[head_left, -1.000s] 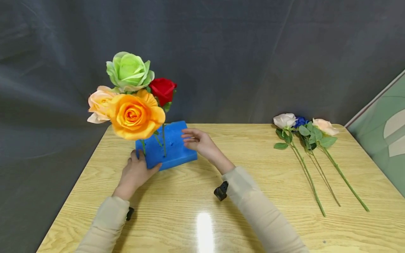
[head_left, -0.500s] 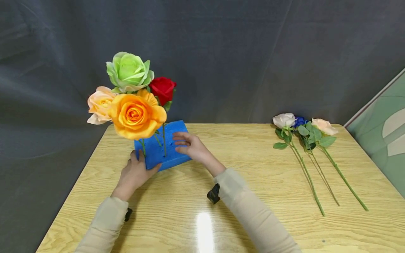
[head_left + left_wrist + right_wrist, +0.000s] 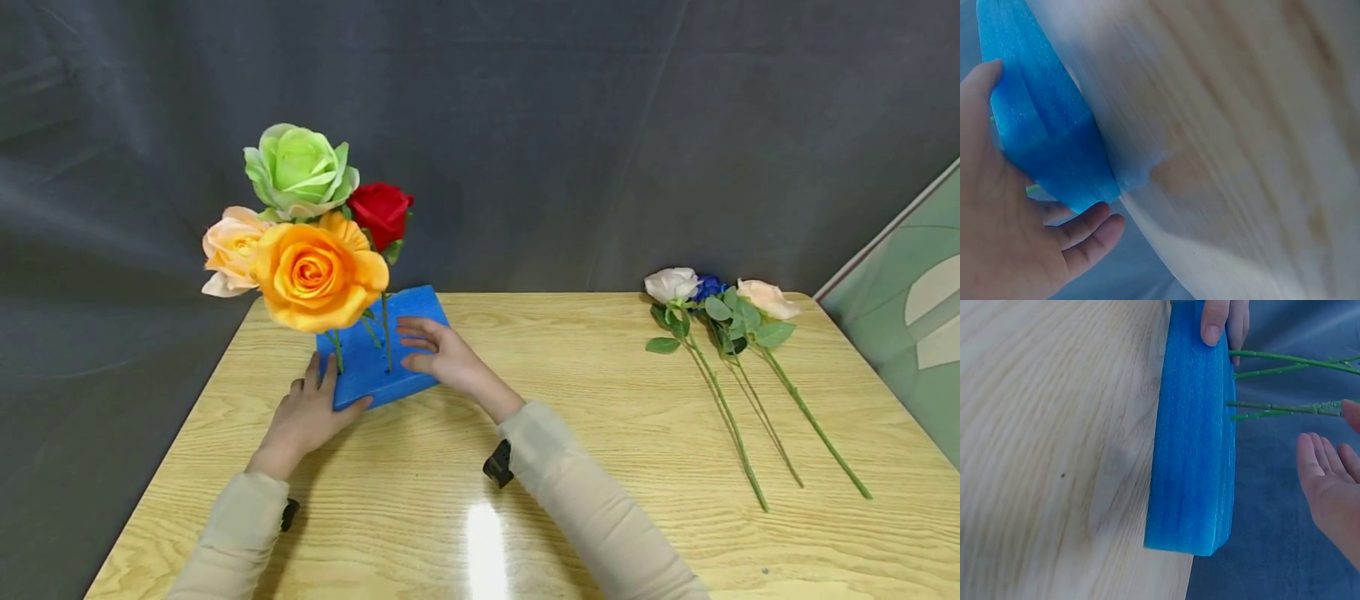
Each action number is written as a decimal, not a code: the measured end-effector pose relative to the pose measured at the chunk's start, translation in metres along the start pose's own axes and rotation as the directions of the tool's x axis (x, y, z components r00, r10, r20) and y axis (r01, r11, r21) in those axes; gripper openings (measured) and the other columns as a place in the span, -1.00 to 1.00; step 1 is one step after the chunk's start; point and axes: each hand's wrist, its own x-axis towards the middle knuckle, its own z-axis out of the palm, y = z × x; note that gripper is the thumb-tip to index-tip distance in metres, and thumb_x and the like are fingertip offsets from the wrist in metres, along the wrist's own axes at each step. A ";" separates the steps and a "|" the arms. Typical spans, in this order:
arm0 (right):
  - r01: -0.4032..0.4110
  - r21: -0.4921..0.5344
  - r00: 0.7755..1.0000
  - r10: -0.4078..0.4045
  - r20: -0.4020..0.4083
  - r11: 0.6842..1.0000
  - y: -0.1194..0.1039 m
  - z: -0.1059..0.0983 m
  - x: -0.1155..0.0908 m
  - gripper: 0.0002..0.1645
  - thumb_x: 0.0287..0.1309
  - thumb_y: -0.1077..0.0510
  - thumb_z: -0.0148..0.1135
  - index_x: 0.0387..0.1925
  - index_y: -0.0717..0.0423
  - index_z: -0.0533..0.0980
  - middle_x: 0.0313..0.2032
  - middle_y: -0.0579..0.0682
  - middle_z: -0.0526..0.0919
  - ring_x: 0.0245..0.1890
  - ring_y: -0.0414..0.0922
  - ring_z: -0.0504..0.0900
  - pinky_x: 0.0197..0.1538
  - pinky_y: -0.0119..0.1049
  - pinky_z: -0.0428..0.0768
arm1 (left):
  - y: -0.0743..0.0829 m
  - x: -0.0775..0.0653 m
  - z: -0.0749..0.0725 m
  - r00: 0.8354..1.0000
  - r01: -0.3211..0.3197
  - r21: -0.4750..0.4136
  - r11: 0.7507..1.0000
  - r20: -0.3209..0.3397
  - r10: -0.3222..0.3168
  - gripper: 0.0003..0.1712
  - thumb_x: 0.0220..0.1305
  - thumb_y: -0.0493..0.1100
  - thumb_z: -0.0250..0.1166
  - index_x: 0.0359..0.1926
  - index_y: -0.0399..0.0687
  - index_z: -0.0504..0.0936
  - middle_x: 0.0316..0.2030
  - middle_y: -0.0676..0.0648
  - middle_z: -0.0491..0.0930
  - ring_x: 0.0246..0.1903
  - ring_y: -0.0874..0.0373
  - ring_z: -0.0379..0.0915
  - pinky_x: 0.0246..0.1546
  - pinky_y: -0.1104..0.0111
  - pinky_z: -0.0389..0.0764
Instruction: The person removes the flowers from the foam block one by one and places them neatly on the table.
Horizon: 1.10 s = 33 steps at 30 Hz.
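A blue foam block (image 3: 363,379) stands on the wooden table with several artificial roses stuck upright in it: green (image 3: 298,171), red (image 3: 381,215), orange (image 3: 318,273) and peach (image 3: 234,250). My left hand (image 3: 303,417) rests at the block's left front corner. Its thumb touches the front face, and its fingers reach along the left side. In the left wrist view, the left fingers (image 3: 1094,234) extend past the corner. My right hand (image 3: 446,358) hovers over the block's right part, fingers loosely extended. In the right wrist view, this hand (image 3: 1335,494) is apart from block and stems (image 3: 1285,407).
On the table's right side lie a white rose (image 3: 672,286), a blue rose (image 3: 708,288) and a pale peach rose (image 3: 767,298), their stems pointing toward the front right. A dark curtain (image 3: 510,150) hangs behind the table (image 3: 570,367).
My right hand has moved left, from the block's right edge to over it. My left hand has shifted slightly left and toward me at the corner. The block and its roses have shifted slightly left.
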 end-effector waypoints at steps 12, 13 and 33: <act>0.006 -0.024 1.000 -0.005 0.015 1.000 -0.004 0.009 0.000 -0.20 0.25 0.42 0.07 0.46 0.20 0.02 0.44 0.17 0.15 0.45 0.07 0.17 0.43 -0.06 0.26 | -0.007 0.004 0.000 0.998 -0.030 -0.042 0.999 0.051 0.032 0.19 0.27 0.46 -0.05 0.48 -0.34 -0.26 0.49 -0.36 -0.37 0.44 -0.40 -0.28 0.27 -0.33 0.05; 0.003 -0.019 1.000 -0.003 0.015 1.000 -0.004 0.009 0.000 -0.20 0.25 0.42 0.07 0.46 0.19 0.02 0.44 0.16 0.16 0.45 0.07 0.17 0.43 -0.06 0.24 | -0.007 0.004 0.000 0.998 -0.036 -0.041 0.999 0.047 0.038 0.19 0.27 0.46 -0.05 0.48 -0.35 -0.26 0.49 -0.36 -0.36 0.45 -0.38 -0.29 0.28 -0.33 0.05; 0.000 -0.026 1.000 0.000 0.001 1.000 -0.004 0.010 0.001 -0.32 0.30 0.37 0.00 0.42 0.22 0.11 0.30 0.24 0.37 0.33 0.10 0.34 0.26 -0.13 0.49 | -0.009 0.006 0.000 0.997 -0.055 -0.059 0.997 0.049 0.058 0.19 0.28 0.44 -0.04 0.48 -0.36 -0.29 0.49 -0.36 -0.38 0.47 -0.31 -0.32 0.32 -0.28 0.02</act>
